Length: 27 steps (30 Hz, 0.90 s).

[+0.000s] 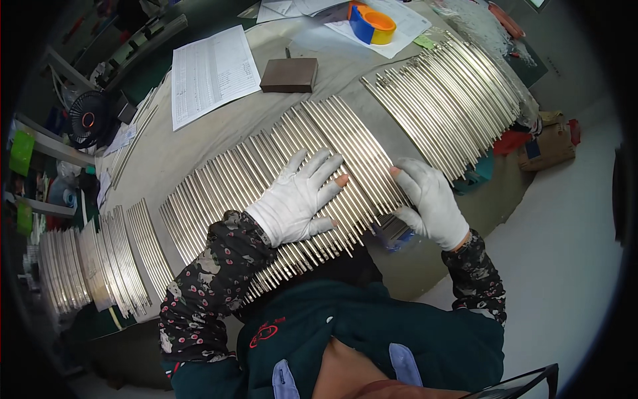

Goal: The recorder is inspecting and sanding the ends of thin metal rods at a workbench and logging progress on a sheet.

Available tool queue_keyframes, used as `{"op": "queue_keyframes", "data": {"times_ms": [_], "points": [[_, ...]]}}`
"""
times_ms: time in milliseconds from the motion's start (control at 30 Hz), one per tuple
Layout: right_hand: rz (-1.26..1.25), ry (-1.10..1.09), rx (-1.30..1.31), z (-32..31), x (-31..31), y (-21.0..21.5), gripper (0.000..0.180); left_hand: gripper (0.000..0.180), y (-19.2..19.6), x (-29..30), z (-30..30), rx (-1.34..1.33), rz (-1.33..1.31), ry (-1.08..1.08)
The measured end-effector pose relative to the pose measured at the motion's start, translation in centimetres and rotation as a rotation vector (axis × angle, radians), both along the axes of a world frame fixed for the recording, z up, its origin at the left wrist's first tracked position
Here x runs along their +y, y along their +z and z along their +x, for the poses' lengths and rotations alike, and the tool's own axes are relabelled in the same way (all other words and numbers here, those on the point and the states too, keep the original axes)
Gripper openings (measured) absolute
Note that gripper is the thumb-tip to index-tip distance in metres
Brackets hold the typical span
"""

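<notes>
A wide row of shiny metal rods (229, 174) lies side by side across the table in front of me. My left hand (297, 199), in a white glove with bare tips showing on a finger and the thumb, rests flat on the rods with its fingers spread. At the row's right edge is my right hand (430, 203), gloved the same way. Its index finger and thumb are apart, close against the outermost rods (372, 156), and nothing shows gripped between them. The remaining fingers of that hand are partly hidden behind it.
A second batch of rods (445, 100) lies at the far right, and smaller groups (149, 243) at the left. Beyond my hands are a brown block (289, 75), a printed sheet (214, 76) and a blue-and-orange tape roll (372, 25). A small black fan (91, 120) stands far left.
</notes>
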State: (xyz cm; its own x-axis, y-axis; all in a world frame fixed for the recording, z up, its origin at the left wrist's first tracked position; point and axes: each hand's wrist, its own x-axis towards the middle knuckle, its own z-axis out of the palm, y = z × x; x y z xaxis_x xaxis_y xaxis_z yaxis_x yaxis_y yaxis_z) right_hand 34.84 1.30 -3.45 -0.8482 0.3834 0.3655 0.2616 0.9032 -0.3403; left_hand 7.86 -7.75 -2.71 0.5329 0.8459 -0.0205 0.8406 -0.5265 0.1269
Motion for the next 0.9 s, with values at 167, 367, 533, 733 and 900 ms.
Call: {"op": "queue_keyframes", "data": {"times_ms": [167, 367, 533, 733, 900], "points": [[0.155, -0.240, 0.020, 1.3, -1.5, 0.0, 0.034, 0.076, 0.1, -0.1, -0.1, 0.017, -0.008, 0.013], [-0.678, -0.572, 0.268, 1.1, -2.5, -2.9, 0.022, 0.072, 0.2, -0.2, 0.5, 0.021, -0.023, 0.038], [-0.710, -0.581, 0.382, 0.7, -2.3, -3.2, 0.021, 0.068, 0.1, -0.3, 0.5, 0.005, -0.007, 0.058], [-0.757, -0.632, 0.443, 0.4, -2.5, -2.6, 0.019, 0.063, 0.5, -0.3, 1.1, -0.033, 0.058, 0.074], [-0.974, -0.538, 0.599, -1.8, -4.7, 0.7, 0.014, 0.056, 1.0, 0.6, 5.1, -1.100, -0.422, 0.527]]}}
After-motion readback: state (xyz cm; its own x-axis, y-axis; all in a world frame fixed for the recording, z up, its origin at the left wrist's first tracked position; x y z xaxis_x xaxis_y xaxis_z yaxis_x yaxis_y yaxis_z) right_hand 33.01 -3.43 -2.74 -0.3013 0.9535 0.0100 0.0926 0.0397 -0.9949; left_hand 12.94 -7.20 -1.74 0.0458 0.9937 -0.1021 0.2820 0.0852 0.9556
